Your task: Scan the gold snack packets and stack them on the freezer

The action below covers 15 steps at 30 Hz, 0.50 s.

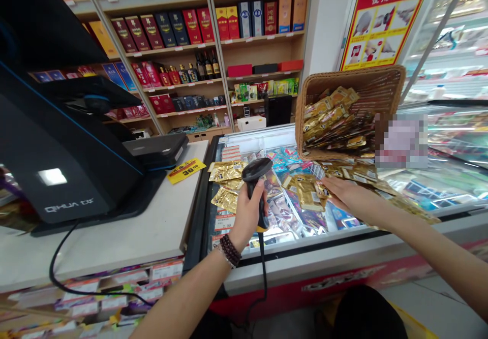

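Note:
My left hand (pixel 248 211) is wrapped round the handle of a black barcode scanner (pixel 257 170), its head pointing up and away above the glass-topped case. My right hand (pixel 345 195) reaches in from the right, its fingertips at the edge of a gold packet (pixel 310 192) lying on the glass; the fingers look pressed together on it. More gold packets (pixel 225 197) lie to the left of the scanner, and others spread beside and under my right forearm. A wicker basket (pixel 398 87) tipped toward me holds many gold packets behind my right hand.
A white counter (pixel 168 227) on the left bears a black checkout terminal (pixel 72 176) and a yellow price tag (pixel 186 170). The scanner's cord (pixel 263 273) hangs over the case's front edge. Shelves (pixel 171 49) of boxes and bottles stand behind.

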Motion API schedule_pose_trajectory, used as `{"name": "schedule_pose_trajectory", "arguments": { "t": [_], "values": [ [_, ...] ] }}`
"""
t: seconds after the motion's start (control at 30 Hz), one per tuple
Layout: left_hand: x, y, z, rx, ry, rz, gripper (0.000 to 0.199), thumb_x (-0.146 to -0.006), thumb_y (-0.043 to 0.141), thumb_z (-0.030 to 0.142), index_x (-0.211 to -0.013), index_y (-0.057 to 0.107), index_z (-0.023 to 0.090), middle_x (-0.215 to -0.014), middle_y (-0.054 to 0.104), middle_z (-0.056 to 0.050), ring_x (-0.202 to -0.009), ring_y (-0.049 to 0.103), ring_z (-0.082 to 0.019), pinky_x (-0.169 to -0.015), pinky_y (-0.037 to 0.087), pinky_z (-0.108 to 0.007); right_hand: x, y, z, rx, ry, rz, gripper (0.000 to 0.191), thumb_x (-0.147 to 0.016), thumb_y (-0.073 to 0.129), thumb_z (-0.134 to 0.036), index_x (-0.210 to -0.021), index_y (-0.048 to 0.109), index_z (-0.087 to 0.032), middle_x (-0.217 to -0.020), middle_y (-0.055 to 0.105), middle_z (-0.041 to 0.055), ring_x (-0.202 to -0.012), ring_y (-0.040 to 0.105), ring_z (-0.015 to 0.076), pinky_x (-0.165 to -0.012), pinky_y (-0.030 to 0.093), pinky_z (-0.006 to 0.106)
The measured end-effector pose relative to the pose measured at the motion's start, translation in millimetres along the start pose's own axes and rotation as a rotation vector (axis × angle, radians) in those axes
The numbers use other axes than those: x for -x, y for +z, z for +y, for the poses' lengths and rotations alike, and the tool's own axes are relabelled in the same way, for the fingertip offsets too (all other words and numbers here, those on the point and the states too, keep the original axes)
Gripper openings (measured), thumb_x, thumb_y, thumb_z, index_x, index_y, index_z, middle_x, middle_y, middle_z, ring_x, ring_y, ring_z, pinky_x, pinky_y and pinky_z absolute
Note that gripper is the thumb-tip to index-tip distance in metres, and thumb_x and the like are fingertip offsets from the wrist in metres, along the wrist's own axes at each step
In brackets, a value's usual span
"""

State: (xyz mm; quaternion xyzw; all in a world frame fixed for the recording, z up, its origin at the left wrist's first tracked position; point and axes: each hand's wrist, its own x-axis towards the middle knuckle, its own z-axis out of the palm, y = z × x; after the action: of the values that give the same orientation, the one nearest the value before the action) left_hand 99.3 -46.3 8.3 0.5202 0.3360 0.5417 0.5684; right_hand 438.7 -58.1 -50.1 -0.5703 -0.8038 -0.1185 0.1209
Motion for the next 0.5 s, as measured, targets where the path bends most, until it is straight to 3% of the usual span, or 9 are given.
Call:
{"name": "schedule_pose_trajectory", "arguments": {
  "t": [0.13,0.23,0.33,0.43,0.5],
  "values": [
    [1,-0.8,0,-0.009,-0.002,-0.013,0.052,-0.085,0.073,0.070,-0.090,0.052,0.023,-0.070,0.056,0.007,-0.044,0.050,-0.007,-0.040,0.040,-0.020,-16,-19,-12,0.073,0.083,-0.054,0.059,-0.089,0.050,-0.014,-0.145,0.066,-0.013,-0.144,0.070,0.0186,-0.124,0.073,0.0299,-0.106,0.057,0.043],
    [2,-0.7,1,-0.003,-0.006,-0.016,0.051,-0.086,0.073,0.068,-0.090,0.051,0.023,-0.069,0.056,0.007,-0.044,0.050,-0.007,-0.041,0.040,-0.020,-34,-47,-31,0.142,0.219,-0.156,0.051,-0.088,0.050,-0.011,-0.132,0.075,-0.015,-0.124,0.080,0.0190,-0.105,0.079,0.0337,-0.089,0.060,0.043],
    [2,0.2,3,0.007,-0.015,-0.019,0.052,-0.084,0.074,0.069,-0.089,0.051,0.023,-0.067,0.055,0.008,-0.043,0.049,-0.006,-0.041,0.041,-0.019,-51,-72,-42,0.159,0.326,-0.184,0.043,-0.094,0.048,-0.015,-0.123,0.079,-0.016,-0.110,0.082,0.0201,-0.096,0.079,0.0356,-0.084,0.057,0.042],
    [1,1.0,3,0.013,-0.013,-0.020,0.055,-0.082,0.075,0.072,-0.088,0.052,0.022,-0.066,0.056,0.007,-0.042,0.048,-0.007,-0.040,0.040,-0.020,-67,-78,-41,-0.017,0.428,0.004,0.036,-0.098,0.050,-0.029,-0.110,0.080,-0.014,-0.098,0.082,0.0195,-0.091,0.077,0.0357,-0.081,0.054,0.042],
    [2,1.4,4,0.010,-0.010,-0.019,0.056,-0.081,0.075,0.073,-0.089,0.053,0.022,-0.066,0.057,0.006,-0.042,0.048,-0.007,-0.040,0.040,-0.020,-78,-71,-40,-0.327,0.490,0.222,0.032,-0.095,0.055,-0.039,-0.099,0.077,-0.016,-0.086,0.079,0.0141,-0.082,0.074,0.0331,-0.076,0.054,0.041]
  ]
}}
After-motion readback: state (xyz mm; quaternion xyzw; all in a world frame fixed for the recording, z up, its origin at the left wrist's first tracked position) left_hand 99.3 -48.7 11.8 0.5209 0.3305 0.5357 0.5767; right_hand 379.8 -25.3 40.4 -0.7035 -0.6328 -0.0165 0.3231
